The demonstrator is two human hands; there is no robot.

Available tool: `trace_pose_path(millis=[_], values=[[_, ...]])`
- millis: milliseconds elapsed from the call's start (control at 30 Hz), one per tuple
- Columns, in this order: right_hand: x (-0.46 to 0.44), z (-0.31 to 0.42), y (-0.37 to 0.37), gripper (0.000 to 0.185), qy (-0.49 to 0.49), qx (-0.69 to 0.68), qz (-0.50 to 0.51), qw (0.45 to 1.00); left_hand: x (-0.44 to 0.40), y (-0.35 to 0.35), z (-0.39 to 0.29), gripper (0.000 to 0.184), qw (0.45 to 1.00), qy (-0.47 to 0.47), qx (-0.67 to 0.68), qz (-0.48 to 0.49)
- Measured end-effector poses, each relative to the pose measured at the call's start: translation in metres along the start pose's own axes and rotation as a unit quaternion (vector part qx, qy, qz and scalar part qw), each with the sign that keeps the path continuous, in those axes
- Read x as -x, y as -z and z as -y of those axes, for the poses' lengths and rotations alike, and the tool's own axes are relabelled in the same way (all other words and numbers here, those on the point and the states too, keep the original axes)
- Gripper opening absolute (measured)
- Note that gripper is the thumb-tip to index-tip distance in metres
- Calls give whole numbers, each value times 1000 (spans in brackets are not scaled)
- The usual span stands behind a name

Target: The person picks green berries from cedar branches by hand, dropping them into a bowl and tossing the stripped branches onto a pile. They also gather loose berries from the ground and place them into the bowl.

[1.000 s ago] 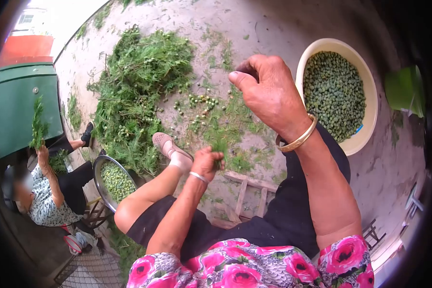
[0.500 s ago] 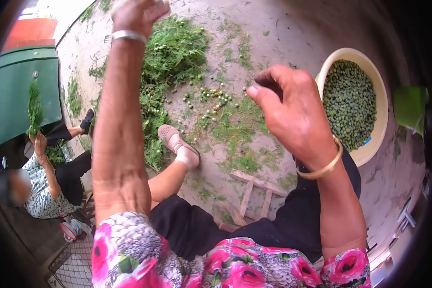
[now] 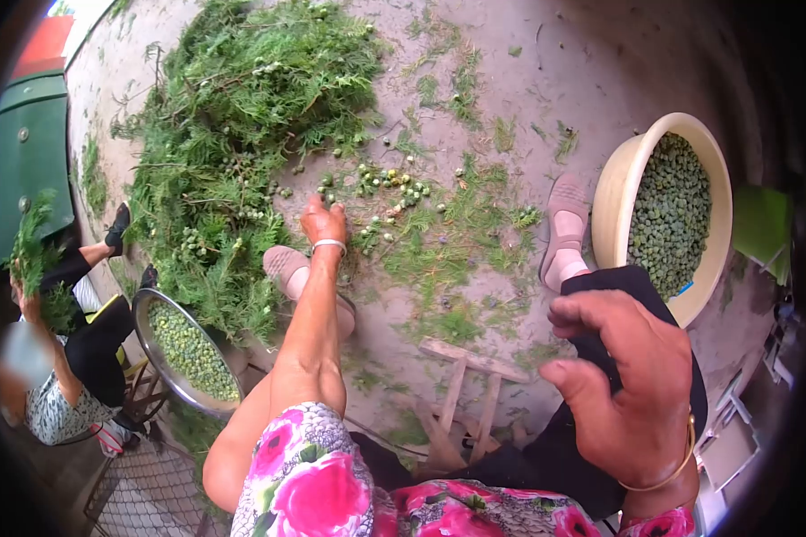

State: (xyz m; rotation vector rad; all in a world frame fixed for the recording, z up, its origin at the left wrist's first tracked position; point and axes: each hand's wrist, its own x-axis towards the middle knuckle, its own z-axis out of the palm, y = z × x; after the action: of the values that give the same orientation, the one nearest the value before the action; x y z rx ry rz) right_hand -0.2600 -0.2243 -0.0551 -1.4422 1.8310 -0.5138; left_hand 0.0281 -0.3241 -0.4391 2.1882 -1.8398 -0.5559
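My left hand [image 3: 322, 222], with a silver bracelet at the wrist, reaches down to the ground beside loose green seed cones [image 3: 394, 190]. Its thumb and forefinger look apart, though the other fingertips are hidden; I see nothing held. Left of it lies a large heap of leafy green conifer branches [image 3: 242, 116] with cones among the leaves. Close to the camera, my right hand [image 3: 631, 385] hovers over my right knee, fingers curved and thumb apart, holding nothing. Beyond that knee, a cream tub [image 3: 613, 201] holds many green cones [image 3: 672, 210].
A metal basin [image 3: 143, 327] of lighter green cones stands at left, near a seated person [image 3: 49, 403] holding a green sprig [image 3: 31, 237]. A wooden stool frame [image 3: 475, 358] lies between my legs. Leaf scraps [image 3: 448, 259] litter the ground.
My left hand has dropped from high above the heap to the ground by the loose cones. The right hand has moved down and right. The metal basin has come into view.
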Motion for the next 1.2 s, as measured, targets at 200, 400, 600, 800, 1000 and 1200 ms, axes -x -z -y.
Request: trace_pose_path(millis=[200,400,600,800,1000,1200], values=[[-4,-3,-5,33,13,2,2,1000,-12,-7,1,18,996,40,84,18],[-7,-2,-7,34,27,19,24,999,-23,3,17,20,955,166,239,-52],[-11,-1,-11,36,29,24,33,999,-46,-7,9,24,997,-76,19,-19],[-12,-1,-10,38,37,27,37,998,-27,7,23,20,879,245,389,125],[-2,-9,-10,38,41,-7,47,998,44,21,23,16,395,304,841,210],[-4,-7,-1,38,41,54,79,995,59,40,-62,17,390,246,838,291]])
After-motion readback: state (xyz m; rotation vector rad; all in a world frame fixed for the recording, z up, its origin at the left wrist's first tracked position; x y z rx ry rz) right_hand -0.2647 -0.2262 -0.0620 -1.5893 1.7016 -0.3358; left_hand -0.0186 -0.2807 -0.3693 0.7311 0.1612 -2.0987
